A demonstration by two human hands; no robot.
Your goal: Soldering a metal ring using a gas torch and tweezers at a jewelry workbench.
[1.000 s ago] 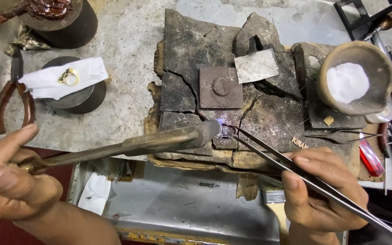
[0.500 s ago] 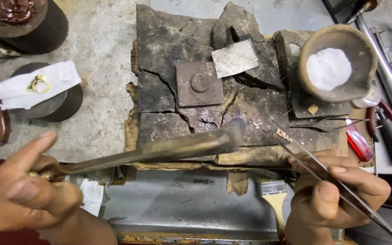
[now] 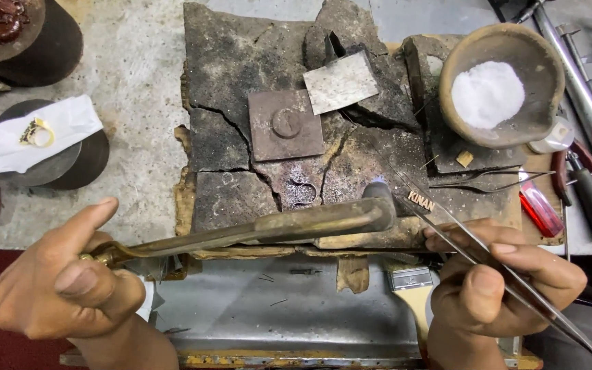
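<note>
Gripping a tarnished brass torch (image 3: 255,229), left hand (image 3: 63,284); right hand (image 3: 498,281) pinches slim steel tweezers (image 3: 474,247).

tarnished brass torch (image 3: 255,229), shiny steel tweezers (image 3: 488,264), rough cracked charred block (image 3: 241,89).

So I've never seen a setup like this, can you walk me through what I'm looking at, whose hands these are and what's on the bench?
This is one view from a camera worn on a person's head, looking down at their own two bare hands over a workbench. The left hand holds a long brass torch, whose tip shows a small flame. The right hand holds long thin tweezers, pointing toward the same spot. Between them lies a cracked, charred block with a small ring on it, plus a square metal plate and a shinier metal sheet. At upper right sits a clay bowl of white powder. At left, a gold ring rests on white paper. Hand tools lie along the right edge.
</note>
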